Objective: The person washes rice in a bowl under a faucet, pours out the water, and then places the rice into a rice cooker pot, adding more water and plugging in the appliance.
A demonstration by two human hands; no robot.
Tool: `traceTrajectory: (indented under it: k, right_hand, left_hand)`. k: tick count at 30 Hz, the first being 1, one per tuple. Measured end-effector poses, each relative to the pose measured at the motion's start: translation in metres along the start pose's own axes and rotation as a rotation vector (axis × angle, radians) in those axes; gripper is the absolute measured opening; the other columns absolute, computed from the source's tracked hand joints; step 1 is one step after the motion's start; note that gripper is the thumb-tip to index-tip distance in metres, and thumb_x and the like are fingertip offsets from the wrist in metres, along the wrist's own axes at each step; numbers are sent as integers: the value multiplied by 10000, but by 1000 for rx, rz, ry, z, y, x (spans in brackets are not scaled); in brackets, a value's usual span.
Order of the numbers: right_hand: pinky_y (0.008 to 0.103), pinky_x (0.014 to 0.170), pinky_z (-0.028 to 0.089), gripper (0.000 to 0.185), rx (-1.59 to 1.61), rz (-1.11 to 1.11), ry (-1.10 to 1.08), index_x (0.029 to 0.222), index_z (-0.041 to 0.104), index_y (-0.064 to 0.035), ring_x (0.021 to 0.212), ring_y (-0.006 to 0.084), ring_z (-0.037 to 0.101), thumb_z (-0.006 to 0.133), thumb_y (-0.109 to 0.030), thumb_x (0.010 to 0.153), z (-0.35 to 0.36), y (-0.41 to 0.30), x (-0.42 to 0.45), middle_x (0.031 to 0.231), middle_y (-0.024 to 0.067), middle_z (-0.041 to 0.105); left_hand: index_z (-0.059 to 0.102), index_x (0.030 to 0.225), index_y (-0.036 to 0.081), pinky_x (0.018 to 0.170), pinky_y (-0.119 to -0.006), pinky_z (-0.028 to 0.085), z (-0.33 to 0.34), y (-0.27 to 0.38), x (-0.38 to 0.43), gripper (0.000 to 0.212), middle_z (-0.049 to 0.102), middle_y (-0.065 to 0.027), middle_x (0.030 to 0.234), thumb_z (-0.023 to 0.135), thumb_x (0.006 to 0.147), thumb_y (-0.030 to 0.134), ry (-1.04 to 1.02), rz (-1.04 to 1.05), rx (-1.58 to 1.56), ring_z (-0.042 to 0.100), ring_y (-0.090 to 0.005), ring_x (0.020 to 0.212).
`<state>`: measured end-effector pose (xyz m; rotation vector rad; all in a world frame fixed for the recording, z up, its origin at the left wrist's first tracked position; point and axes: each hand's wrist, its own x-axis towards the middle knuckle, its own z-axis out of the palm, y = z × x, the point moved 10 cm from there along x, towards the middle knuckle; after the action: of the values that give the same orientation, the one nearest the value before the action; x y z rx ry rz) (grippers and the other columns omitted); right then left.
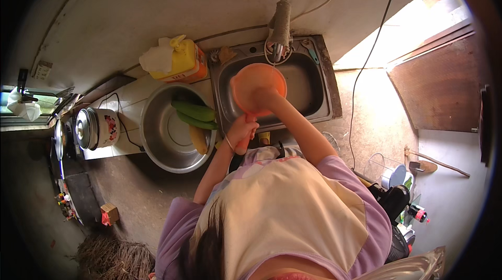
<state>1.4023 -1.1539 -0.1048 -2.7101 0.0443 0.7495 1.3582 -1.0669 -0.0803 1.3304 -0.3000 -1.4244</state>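
Note:
My left hand (240, 131) grips the handle of an orange plastic water dipper (245, 82) over the left part of a stainless steel sink (308, 88). Inside the dipper's bowl is my right hand (265, 99), its fingers blurred and hard to make out. A metal tap (277, 51), with a grey wrapped covering above it, points down at the bowl's far edge. To the left, a wide stainless steel basin (155, 135) holds long green gourd-like vegetables (194, 111) and a yellowish one (198, 139).
A yellow-orange jug (184, 62) stands behind the basin. Further left is a lidded pot or cooker (98, 128) with a flower pattern. A teal-handled tool (311, 52) lies on the sink's back right rim. A black cable (366, 66) hangs at the right.

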Motion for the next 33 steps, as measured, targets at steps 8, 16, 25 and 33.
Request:
traceTrajectory:
  k: [8,16,25,33]
  right_hand:
    - [347,798,461,295,24,133,-38,1015,661,-118,944,242,619,540,-311,828,-5,13,-12,1024,79,651]
    - [324,865,436,319,-5,226,-134,1074,638,-115,989,246,597,488,-305,866,-40,-1,-37,1078,79,633]
    - [317,887,414,338,998,250,5,1119,612,-98,1024,240,573,513,-298,864,32,57,-1,1111,97,614]
    - [255,889,428,427,1709,455,-83,1194,544,-117,1076,134,533,625,-311,822,128,99,46,1214,67,549]
  left_hand:
    - [459,863,44,397,-266,386,3,0,7,144,476,-33,575,567,767,52,-10,17,16,461,-129,426]
    - [463,863,44,404,-264,388,4,8,6,145,471,-31,577,569,765,52,5,16,-9,460,-132,431]
    - [461,866,48,415,-265,395,3,8,13,158,476,-28,590,581,763,47,2,20,-44,466,-129,445]
    - [461,872,46,417,-272,398,14,9,19,156,482,-30,594,575,766,37,-26,-2,-1,463,-131,438]
